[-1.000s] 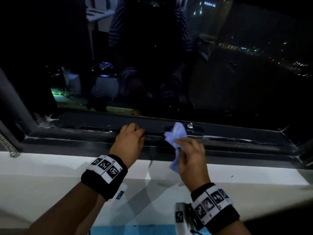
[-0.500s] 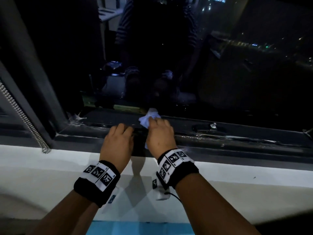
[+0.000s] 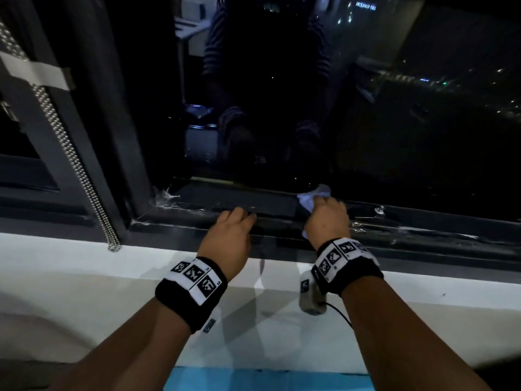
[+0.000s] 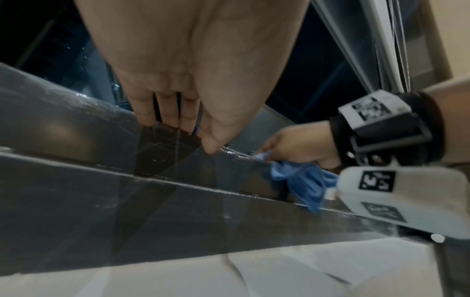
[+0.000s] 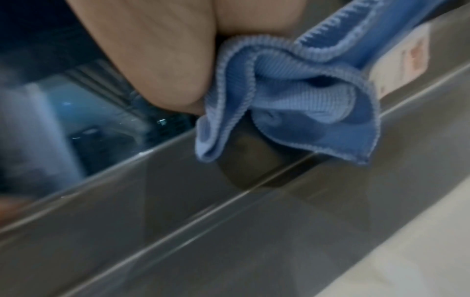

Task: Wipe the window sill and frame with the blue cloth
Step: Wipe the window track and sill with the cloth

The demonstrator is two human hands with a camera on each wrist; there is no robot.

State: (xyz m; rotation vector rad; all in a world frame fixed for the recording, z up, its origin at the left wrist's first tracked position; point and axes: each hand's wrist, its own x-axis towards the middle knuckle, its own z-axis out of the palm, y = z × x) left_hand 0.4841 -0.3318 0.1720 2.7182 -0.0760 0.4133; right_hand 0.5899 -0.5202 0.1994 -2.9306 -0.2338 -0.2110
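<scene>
Looking down at: our two hands on the dark window frame [image 3: 423,244], night-black glass behind it
Right hand: our right hand [image 3: 327,221] has its fingers curled round the blue cloth [image 3: 313,197], bunched up tight
Cloth vs hand: one wad pokes out past our fingertips against the inner ledge at the bottom of the glass, and a tail hangs out under the heel of the palm over the front rail [image 4: 307,184]
Cloth up close: ribbed weave, stitched edge, a white tag, folds drooping onto the frame [image 5: 292,104]
Left hand: our left hand [image 3: 229,235] holds nothing, fingers straight-ish and together, tips resting on the frame edge [image 4: 165,112], just beside the right one
Sill: white window sill [image 3: 84,277] sits below the frame, under our wrists
Off to the left: a beaded chain [image 3: 76,165] hangs down to sill level
</scene>
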